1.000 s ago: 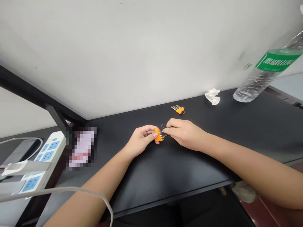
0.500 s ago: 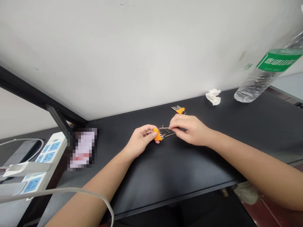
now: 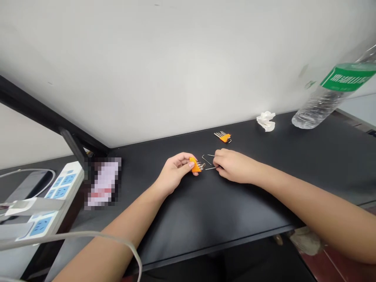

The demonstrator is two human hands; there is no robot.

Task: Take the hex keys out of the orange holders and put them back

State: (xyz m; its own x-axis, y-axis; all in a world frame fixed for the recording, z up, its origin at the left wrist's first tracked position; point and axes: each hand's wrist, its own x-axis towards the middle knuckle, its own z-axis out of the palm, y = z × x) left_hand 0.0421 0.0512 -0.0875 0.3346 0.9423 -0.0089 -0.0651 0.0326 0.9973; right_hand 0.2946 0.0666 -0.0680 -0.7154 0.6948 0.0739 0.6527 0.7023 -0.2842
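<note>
My left hand [image 3: 176, 172] pinches an orange hex key holder [image 3: 195, 165] between thumb and fingers, with several hex keys bunched in it and their bent ends facing right. To the right, my right hand [image 3: 232, 165] is low over the black table, fingers curled and closed on a hex key [image 3: 210, 155] whose end sticks out leftward. Below that, another hex key [image 3: 210, 169] runs under the same fingers; whether they grip it I cannot tell. Between the hands lies a small loose L-shaped hex key [image 3: 206, 159].
A second orange holder with hex keys [image 3: 225, 138] lies farther back on the table [image 3: 188, 219]. Crumpled tissue [image 3: 266, 121] and a clear plastic bottle [image 3: 315, 107] stand near the wall. At left are a power strip [image 3: 63, 196], a cable [image 3: 100, 235] and a blurred-out packet [image 3: 104, 182].
My right hand has drawn back slightly to the right and down, away from the holder, with the hex key. My left hand keeps its hold in nearly the same place.
</note>
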